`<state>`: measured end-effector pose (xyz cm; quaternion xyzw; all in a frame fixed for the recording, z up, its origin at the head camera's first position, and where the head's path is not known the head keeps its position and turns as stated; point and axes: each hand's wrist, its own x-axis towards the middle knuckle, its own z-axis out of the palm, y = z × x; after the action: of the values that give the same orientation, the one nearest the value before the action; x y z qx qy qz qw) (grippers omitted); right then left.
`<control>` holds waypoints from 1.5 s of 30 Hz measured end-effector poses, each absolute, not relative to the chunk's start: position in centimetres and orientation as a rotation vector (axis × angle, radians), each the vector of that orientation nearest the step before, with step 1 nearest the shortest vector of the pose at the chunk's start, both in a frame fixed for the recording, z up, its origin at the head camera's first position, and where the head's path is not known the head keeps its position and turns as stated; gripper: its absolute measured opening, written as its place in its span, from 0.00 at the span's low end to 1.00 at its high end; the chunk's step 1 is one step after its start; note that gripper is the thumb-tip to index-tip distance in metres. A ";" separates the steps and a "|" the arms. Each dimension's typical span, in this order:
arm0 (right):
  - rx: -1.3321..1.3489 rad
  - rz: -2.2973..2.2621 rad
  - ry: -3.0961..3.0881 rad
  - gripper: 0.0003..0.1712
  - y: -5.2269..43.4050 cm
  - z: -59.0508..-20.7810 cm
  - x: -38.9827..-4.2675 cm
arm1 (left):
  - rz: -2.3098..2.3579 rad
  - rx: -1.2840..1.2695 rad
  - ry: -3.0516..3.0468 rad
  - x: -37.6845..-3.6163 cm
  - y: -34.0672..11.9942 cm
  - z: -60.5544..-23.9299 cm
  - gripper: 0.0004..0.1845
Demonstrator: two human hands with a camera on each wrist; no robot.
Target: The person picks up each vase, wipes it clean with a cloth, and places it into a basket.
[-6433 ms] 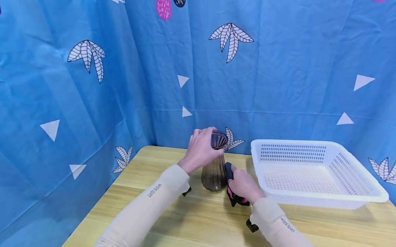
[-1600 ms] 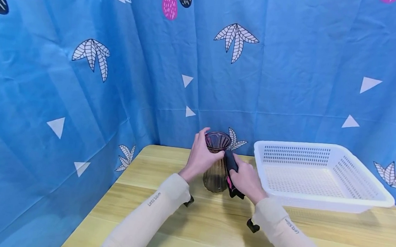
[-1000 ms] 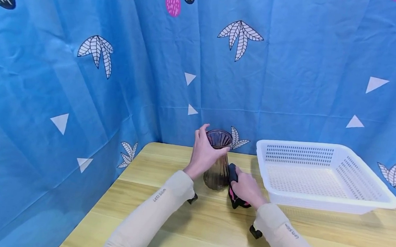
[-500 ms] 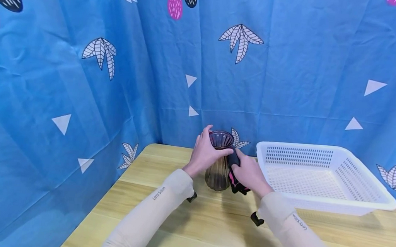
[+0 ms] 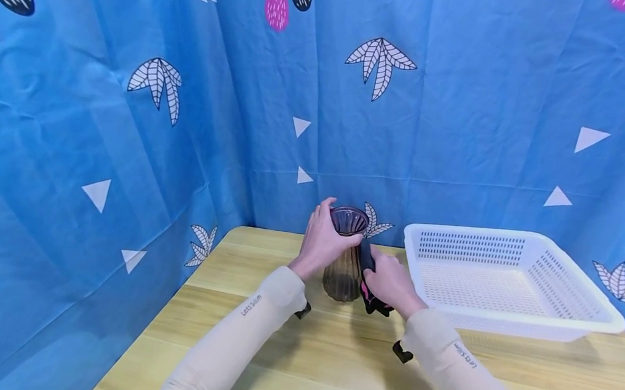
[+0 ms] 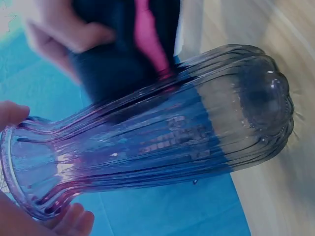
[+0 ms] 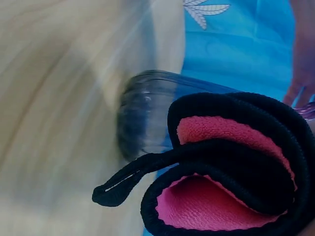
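A ribbed, purple-tinted glass vase (image 5: 342, 280) stands upright on the wooden table. My left hand (image 5: 321, 241) grips its flared neck from the left, thumb across the front below the rim. In my right hand (image 5: 392, 282) is a folded cloth (image 5: 372, 304), black on one face and pink on the other, held against the vase's right side. The left wrist view shows the cloth (image 6: 123, 64) lying along the ribbed glass (image 6: 162, 140). A hanging loop (image 7: 118, 189) sticks out of the bunched folds in the right wrist view.
A white perforated plastic basket (image 5: 501, 320) sits on the table (image 5: 326, 367) to the right, near my right hand. Behind and to the left hangs a blue patterned curtain (image 5: 461, 121), close to the table's far edge. Black straps (image 5: 402, 352) circle both wrists.
My right hand has moved up and down along the vase's side with the cloth, and now sits slightly lower than half a second ago. My left hand earlier covered more of the rim.
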<state>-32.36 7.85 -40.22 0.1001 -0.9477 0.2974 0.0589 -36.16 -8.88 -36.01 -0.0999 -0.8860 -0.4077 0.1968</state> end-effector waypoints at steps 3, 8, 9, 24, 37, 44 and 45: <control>0.293 0.855 -2.879 0.37 8.0 -41.4 -32.5 | -1.105 -0.309 -2.508 -36.2 -8.9 -35.8 0.53; 0.277 0.856 -2.938 0.37 8.2 -43.8 -32.8 | -1.111 -0.365 -2.533 -36.2 -9.0 -35.7 0.53; 0.269 0.857 -2.960 0.38 8.2 -44.2 -32.8 | -1.120 -0.372 -2.536 -36.2 -9.0 -35.8 0.53; 0.254 0.869 -3.014 0.37 8.5 -44.4 -32.5 | -0.927 -0.404 -2.599 -36.4 -9.9 -35.3 0.53; 0.327 0.903 -2.866 0.38 8.4 -40.7 -32.0 | -1.026 -0.348 -2.515 -36.4 -9.1 -35.6 0.49; 0.369 0.897 -2.794 0.39 8.3 -38.0 -32.1 | -1.054 -0.321 -2.503 -36.4 -8.9 -35.7 0.48; 0.369 0.896 -2.784 0.39 8.3 -37.8 -32.2 | -1.038 -0.325 -2.507 -36.4 -8.9 -35.6 0.48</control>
<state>-32.19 8.32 -37.82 0.1244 -0.9400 0.3027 0.0967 -36.43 -8.86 -35.58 -0.1165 -0.8983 -0.3719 0.2029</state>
